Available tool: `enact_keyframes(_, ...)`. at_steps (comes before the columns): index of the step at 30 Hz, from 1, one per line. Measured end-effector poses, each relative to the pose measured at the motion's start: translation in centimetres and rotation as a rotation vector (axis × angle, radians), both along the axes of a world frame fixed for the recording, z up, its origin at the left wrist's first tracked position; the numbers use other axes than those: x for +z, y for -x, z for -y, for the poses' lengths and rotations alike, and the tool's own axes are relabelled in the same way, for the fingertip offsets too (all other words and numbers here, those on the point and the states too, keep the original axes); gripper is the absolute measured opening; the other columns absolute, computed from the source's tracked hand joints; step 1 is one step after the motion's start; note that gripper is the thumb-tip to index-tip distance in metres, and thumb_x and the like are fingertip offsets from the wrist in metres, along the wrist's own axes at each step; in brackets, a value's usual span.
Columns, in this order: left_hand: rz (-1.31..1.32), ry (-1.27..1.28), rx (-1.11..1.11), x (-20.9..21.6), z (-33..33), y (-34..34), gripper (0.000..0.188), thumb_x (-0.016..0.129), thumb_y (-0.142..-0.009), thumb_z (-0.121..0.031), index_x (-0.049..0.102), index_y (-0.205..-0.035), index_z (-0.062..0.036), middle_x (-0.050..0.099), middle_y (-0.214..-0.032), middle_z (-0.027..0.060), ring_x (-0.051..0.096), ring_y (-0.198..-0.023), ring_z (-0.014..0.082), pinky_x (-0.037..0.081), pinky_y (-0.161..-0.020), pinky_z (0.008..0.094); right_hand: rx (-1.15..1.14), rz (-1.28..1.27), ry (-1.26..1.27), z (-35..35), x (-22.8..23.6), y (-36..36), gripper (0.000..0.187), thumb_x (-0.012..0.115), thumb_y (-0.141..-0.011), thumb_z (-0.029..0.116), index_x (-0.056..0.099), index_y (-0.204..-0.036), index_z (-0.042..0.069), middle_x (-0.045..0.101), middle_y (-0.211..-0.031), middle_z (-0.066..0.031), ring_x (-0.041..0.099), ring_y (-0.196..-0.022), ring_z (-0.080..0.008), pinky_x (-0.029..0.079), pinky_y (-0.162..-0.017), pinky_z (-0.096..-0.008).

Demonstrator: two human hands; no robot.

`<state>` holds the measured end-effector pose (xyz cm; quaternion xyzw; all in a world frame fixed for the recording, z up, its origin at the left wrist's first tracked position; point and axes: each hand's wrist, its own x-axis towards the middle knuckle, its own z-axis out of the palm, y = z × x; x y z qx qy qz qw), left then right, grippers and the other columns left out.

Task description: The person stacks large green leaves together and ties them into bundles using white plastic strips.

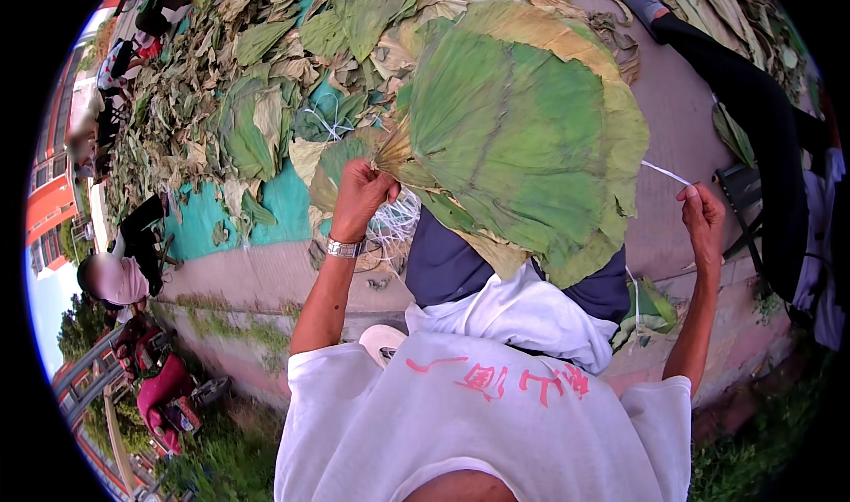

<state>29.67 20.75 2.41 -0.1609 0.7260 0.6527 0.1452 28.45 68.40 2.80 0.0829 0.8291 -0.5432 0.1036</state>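
A fanned stack of large dried lotus leaves (518, 139), green on top with yellow-brown edges, lies over my dark-clad lap. My left hand (363, 188), a metal watch on its wrist, is closed around the gathered narrow end of the stack. Out to the right, my right hand (703, 219) pinches one end of a white plastic string (666, 173). The string runs taut toward the right edge of the leaves and disappears behind them. A tangle of white strings (397, 227) sits just beyond my left wrist.
Loose dried leaves (204, 121) heap over a green tarp (288, 205) at far left. A tied leaf bundle (655, 309) lies by my right thigh. Another person's dark-trousered leg (730, 55) stretches in at right. People and a pink scooter (164, 396) are at left.
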Motion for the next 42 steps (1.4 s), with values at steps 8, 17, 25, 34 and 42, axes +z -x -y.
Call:
enact_keyframes(8,-0.190,0.163,0.015,2.7,2.7,1.4,0.013,0.061,-0.082,-0.005,0.064,-0.092,0.0025,0.056,-0.065,-0.0013,0.046,-0.051,0.0045,0.037,-0.047,0.0178,0.010,-0.091,-0.064,1.0,3.2,1.4,0.024,0.048,-0.092,0.019,0.054,-0.074,0.004,0.030,-0.057,0.0084,0.023,-0.051,-0.0016,0.018,-0.046,-0.0187)
enact_keyframes(17,-0.435,0.554,-0.218,7.0,0.5,0.6,0.007,0.061,-0.080,-0.002,0.063,-0.086,0.0017,0.054,-0.070,0.0009,0.047,-0.059,0.0056,0.037,-0.050,0.0193,0.468,-0.537,-0.631,10.3,11.8,1.7,0.018,0.060,-0.078,0.008,0.047,-0.069,-0.001,0.037,-0.056,-0.0081,0.039,-0.047,-0.0238,0.032,-0.046,-0.0331)
enact_keyframes(25,-0.622,1.085,-0.466,8.7,-3.1,0.9,0.006,0.057,-0.075,-0.005,0.054,-0.080,-0.0047,0.050,-0.069,0.0093,0.055,-0.058,0.0278,0.040,-0.047,0.0366,0.792,-0.550,-0.681,16.7,9.2,3.6,0.018,0.061,-0.075,0.015,0.053,-0.068,0.001,0.051,-0.061,-0.0124,0.056,-0.060,-0.0322,0.043,-0.054,-0.0404)
enact_keyframes(34,-0.598,1.087,-0.812,6.8,-6.1,2.1,0.018,0.052,-0.066,0.000,0.050,-0.083,-0.0046,0.049,-0.071,0.0103,0.054,-0.060,0.0320,0.040,-0.049,0.0405,0.921,-0.477,-0.673,19.4,4.5,5.1,0.014,0.055,-0.079,0.013,0.059,-0.075,0.000,0.058,-0.068,-0.0163,0.059,-0.065,-0.0340,0.045,-0.055,-0.0415)
enact_keyframes(42,-0.617,0.884,-0.748,5.2,-9.1,3.3,0.013,0.052,-0.069,0.000,0.049,-0.082,-0.0022,0.051,-0.072,0.0141,0.054,-0.064,0.0365,0.040,-0.052,0.0434,0.886,-0.488,-0.369,20.0,4.2,5.4,0.012,0.057,-0.078,0.015,0.060,-0.076,0.003,0.051,-0.073,-0.0127,0.055,-0.069,-0.0312,0.042,-0.057,-0.0413)
